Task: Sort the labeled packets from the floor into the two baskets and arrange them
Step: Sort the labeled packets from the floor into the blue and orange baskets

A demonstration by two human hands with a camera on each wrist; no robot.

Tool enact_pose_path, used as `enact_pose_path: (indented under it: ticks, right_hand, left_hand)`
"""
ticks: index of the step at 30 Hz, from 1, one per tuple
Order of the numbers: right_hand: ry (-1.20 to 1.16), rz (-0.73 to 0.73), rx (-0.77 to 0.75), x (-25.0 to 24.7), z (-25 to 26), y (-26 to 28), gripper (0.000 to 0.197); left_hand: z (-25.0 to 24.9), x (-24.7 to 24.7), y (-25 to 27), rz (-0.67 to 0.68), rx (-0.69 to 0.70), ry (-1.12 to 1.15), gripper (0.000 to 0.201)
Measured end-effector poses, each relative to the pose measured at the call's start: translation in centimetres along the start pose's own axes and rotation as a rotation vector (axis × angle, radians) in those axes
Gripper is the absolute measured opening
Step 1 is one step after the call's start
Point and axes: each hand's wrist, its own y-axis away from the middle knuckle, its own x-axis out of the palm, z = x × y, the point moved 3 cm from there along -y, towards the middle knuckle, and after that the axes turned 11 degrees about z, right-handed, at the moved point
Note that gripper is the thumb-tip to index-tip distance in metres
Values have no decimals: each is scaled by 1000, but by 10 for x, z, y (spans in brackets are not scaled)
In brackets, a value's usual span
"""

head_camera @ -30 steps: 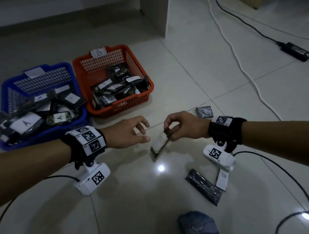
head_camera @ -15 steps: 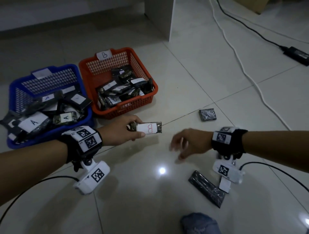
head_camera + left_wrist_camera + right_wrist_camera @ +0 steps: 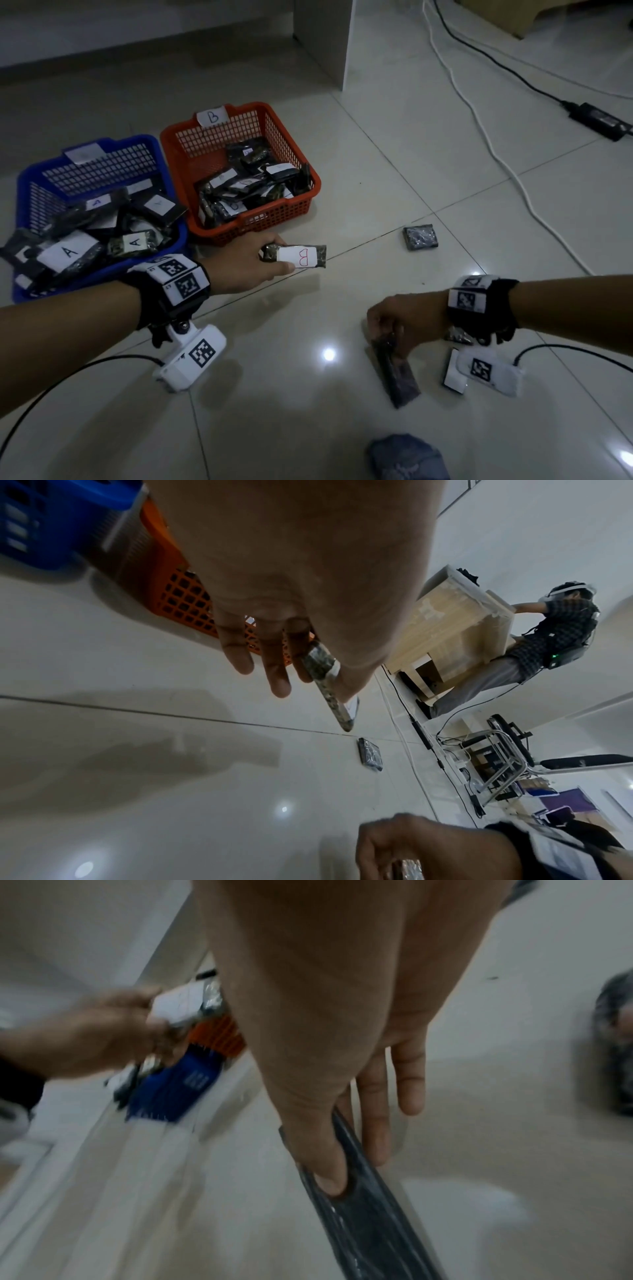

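My left hand pinches a packet with a white label marked B just in front of the orange basket marked B; the left wrist view shows that B packet edge-on between thumb and fingers. The blue basket to the left holds packets labeled A. My right hand is low over the floor and pinches one end of a long dark packet. In the right wrist view the thumb lies on this dark packet, fingers behind it.
A small dark packet lies on the tiles right of the orange basket. A white-labeled packet lies under my right wrist. A white cable, a black adapter and a cabinet leg are beyond. Another person stands far off.
The B packet passed from my right hand to my left, which carried it toward the orange basket. My right hand dropped to the long dark packet and took hold of its end.
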Motion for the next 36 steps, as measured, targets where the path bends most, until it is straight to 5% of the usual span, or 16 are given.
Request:
enact_pose_path:
  ticks: [6, 11, 16, 19, 25, 31, 36]
  right_hand:
    - [-736, -347, -189, -39, 12, -6, 11]
    - [-1098, -441, -333, -59, 36, -16, 27]
    - [-1155, -550, -408, -75, 62, -28, 10]
    - [-1093, -513, -391, -83, 73, -38, 18]
    - [-1042, -512, -426, -98, 89, -49, 31]
    - [-993, -557, -476, -107, 86, -59, 46]
    - [-936, -706, -417, -129, 81, -59, 29]
  left_hand:
    - [3, -5, 6, -140, -9, 53, 24]
    - [6, -10, 13, -199, 6, 211, 24]
    - [7, -17, 22, -278, -5, 384, 28]
    - [17, -23, 30, -294, -68, 424, 35]
    - [33, -33, 50, -339, -102, 362, 45]
    - [43, -47, 49, -412, -49, 330, 32]
    - [45, -67, 35, -468, 3, 172, 30]
